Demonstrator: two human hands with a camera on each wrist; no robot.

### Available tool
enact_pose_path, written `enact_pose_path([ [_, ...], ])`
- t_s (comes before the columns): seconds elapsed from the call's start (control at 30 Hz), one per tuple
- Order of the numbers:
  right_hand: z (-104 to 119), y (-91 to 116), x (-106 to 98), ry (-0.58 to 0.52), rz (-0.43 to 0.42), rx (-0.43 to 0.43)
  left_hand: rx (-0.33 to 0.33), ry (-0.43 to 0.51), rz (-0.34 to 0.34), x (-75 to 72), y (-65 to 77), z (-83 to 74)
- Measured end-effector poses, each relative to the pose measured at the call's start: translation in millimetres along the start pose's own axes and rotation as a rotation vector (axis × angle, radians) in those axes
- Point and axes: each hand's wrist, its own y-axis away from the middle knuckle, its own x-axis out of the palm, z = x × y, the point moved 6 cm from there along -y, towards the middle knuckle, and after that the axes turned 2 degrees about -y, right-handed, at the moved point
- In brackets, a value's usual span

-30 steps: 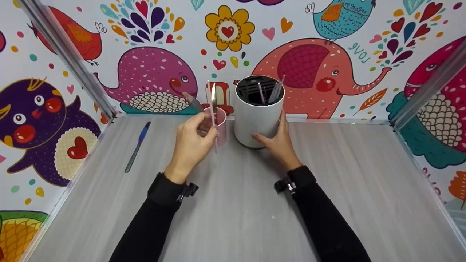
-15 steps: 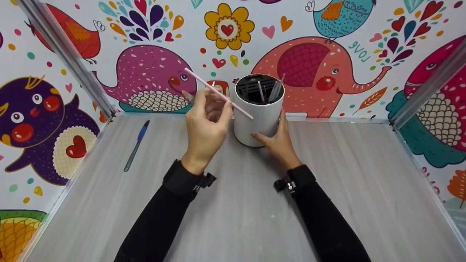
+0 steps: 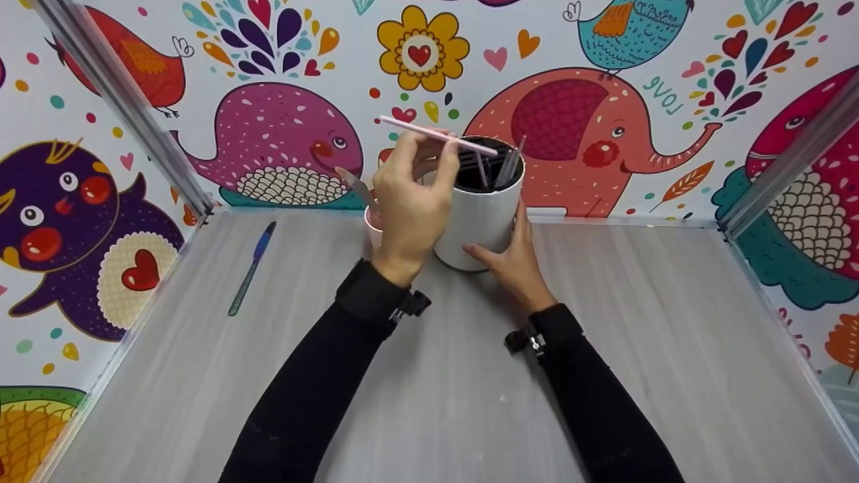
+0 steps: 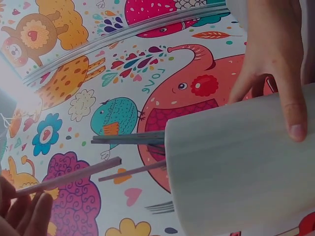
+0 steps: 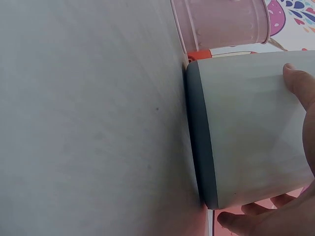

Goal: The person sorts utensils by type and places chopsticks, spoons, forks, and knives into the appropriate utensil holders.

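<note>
In the head view my left hand (image 3: pixel 416 194) pinches a pink straw (image 3: pixel 436 134) between thumb and fingers. The straw lies nearly level, its right end over the mouth of a white cylindrical holder (image 3: pixel 476 225). The left wrist view shows the straw (image 4: pixel 74 175) apart from the holder's rim. My right hand (image 3: pixel 517 261) grips the holder low on its right side, thumb in front and fingers behind. Grey straws (image 3: pixel 508 169) and another pink straw (image 3: pixel 482 169) stand inside the dark slotted holder. My left hand partly hides a pink cup (image 3: pixel 373 228).
A knife blade (image 3: pixel 359 186) rises from the pink cup, and fork tines (image 4: pixel 160 208) show beside the holder in the left wrist view. A blue-green knife (image 3: pixel 251 270) lies on the table (image 3: pixel 470 389) at the left. A patterned wall (image 3: pixel 416 100) stands behind.
My left hand has moved up and right from the pink cup to the holder's mouth with the pink straw, which has turned from upright to nearly level. My right hand has stayed on the holder.
</note>
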Motion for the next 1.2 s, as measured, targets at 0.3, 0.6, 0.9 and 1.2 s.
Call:
enact_pose_path([
  [0.3, 0, 0, 0, -0.003, 0.010, -0.010, -0.025, -0.055, 0.097, 26.2, -2.6, 8.6],
  [0.6, -1, -1, 0, -0.005, -0.001, -0.046, -0.068, -0.111, 0.231, 45.4, 0.7, 19.5],
  [0.9, -2, -1, -1, -0.007, 0.006, -0.033, -0.073, -0.273, 0.334, 59.8, 2.3, 23.6],
  [1.2, -2, -1, 0, -0.014, 0.013, -0.049, -0.083, -0.354, 0.387, 69.8, 5.8, 27.0],
])
